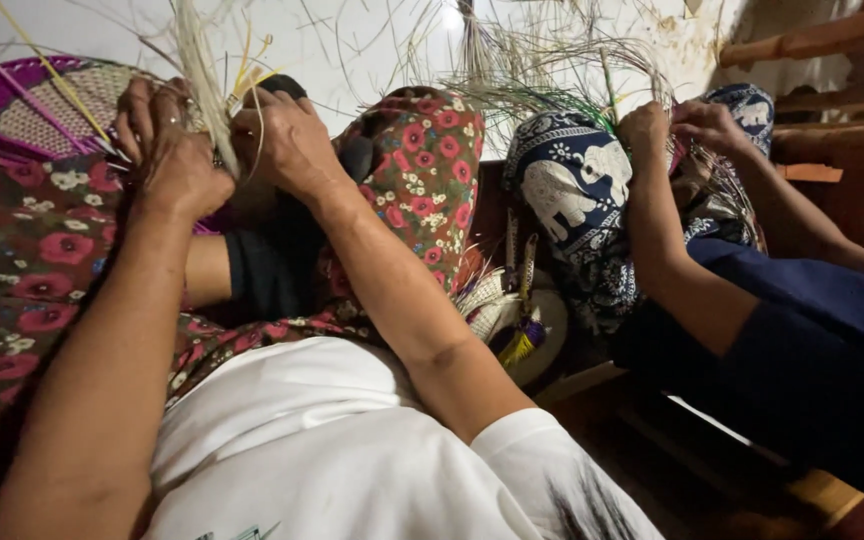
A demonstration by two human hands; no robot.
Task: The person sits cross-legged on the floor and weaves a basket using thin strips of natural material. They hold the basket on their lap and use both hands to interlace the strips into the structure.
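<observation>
While a bundle of pale straw strands point(202, 80) is gripped between both hands above the floral-clad knees, the left hand point(167, 150) and right hand point(287, 140) are closed around it. A purple woven mat point(12, 95) lies just left. A co-worker's hands point(677, 125) are seen beside.

The pale floor point(352, 40) runs across the far side of the scene, strewn with loose straw strands point(542, 60) that lie scattered and crossing one another. At the far left a round woven mat point(22, 100) with a purple rim rests on it. In the near right, the dark wooden floor point(672, 470) shows between the seated people.
</observation>
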